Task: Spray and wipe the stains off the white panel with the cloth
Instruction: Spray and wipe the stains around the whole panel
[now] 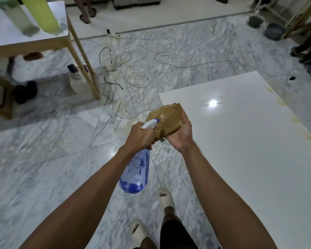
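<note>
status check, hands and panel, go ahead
Left hand gripping spray bottle, nozzle at cloth held in right hand. White panel unwiped, yellow stains along far edge. Nothing blocking.

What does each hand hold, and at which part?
The left hand holds the blue spray bottle around its neck, below the white nozzle. The right hand holds the folded brown cloth by its near edge.

A person seen from above, both forearms bare with no sleeves, watch or jewellery showing. The left hand (pixel 139 136) and right hand (pixel 180 136) are bare, ungloved. Dark shorts (pixel 174 232) cover the legs. Cream-coloured foam slides (pixel 166 197) with open toes are worn on both feet.
</note>
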A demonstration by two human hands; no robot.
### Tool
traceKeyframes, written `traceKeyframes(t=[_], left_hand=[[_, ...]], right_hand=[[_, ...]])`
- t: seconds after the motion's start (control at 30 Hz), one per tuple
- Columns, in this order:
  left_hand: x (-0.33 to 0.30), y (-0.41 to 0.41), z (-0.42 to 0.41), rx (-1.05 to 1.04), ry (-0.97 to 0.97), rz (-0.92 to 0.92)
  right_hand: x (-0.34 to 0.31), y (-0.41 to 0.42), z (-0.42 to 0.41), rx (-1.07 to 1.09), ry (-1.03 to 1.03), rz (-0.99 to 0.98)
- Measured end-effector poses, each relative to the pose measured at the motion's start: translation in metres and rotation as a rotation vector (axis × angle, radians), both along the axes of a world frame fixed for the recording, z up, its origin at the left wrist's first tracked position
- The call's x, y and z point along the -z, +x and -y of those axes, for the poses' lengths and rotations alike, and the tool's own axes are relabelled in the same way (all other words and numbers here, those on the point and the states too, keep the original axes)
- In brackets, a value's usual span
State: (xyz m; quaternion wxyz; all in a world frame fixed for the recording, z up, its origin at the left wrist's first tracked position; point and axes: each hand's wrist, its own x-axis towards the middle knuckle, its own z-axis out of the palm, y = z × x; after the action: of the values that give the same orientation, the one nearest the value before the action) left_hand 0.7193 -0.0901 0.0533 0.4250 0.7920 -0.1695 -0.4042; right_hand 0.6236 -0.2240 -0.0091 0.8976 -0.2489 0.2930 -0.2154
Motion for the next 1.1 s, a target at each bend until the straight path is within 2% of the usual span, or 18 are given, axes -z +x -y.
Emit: traceKeyframes(t=[0.1,0.23,0.3,0.37,0.47,0.53,0.6,0.67,0.7,0.8,1.03,1.1], left_hand=[[0.001,0.005,0.013,-0.023,0.025,0.026],[0.007,0.019,0.037,-0.057,0.043,0.069],[0.008,0.030,0.053,-0.058,0.026,0.087],[0.008,0.043,0.070,-0.065,0.011,0.116],[0.017,0.058,0.092,-0.092,0.006,0.157],[0.031,0.063,0.104,-0.094,0.014,0.179],[0.048,0.062,0.110,-0.114,0.023,0.171],[0.066,0.059,0.112,-0.146,0.047,0.148],[0.074,0.057,0.111,-0.157,0.056,0.132],[0.095,0.048,0.102,-0.165,0.076,0.095],[0.111,0.019,0.085,-0.177,0.078,0.051],[0.110,0.011,0.082,-0.180,0.065,0.042]], right_hand=[[0.012,-0.003,0.011,-0.045,-0.028,-0.090],[0.027,-0.012,0.055,-0.142,-0.179,-0.354],[0.026,-0.001,0.093,-0.179,-0.404,-0.538],[0.021,0.024,0.134,-0.233,-0.768,-0.699],[0.026,0.078,0.188,-0.384,-1.261,-0.731],[0.056,0.121,0.215,-0.459,-1.423,-0.785],[0.102,0.151,0.220,-0.658,-1.649,-0.941],[0.149,0.156,0.207,-0.895,-1.816,-1.112],[0.170,0.153,0.202,-0.904,-1.886,-1.133],[0.185,0.142,0.193,-0.753,-1.948,-1.075],[0.190,0.137,0.188,-0.648,-2.015,-1.053],[0.191,0.130,0.186,-0.679,-2.015,-1.051]])
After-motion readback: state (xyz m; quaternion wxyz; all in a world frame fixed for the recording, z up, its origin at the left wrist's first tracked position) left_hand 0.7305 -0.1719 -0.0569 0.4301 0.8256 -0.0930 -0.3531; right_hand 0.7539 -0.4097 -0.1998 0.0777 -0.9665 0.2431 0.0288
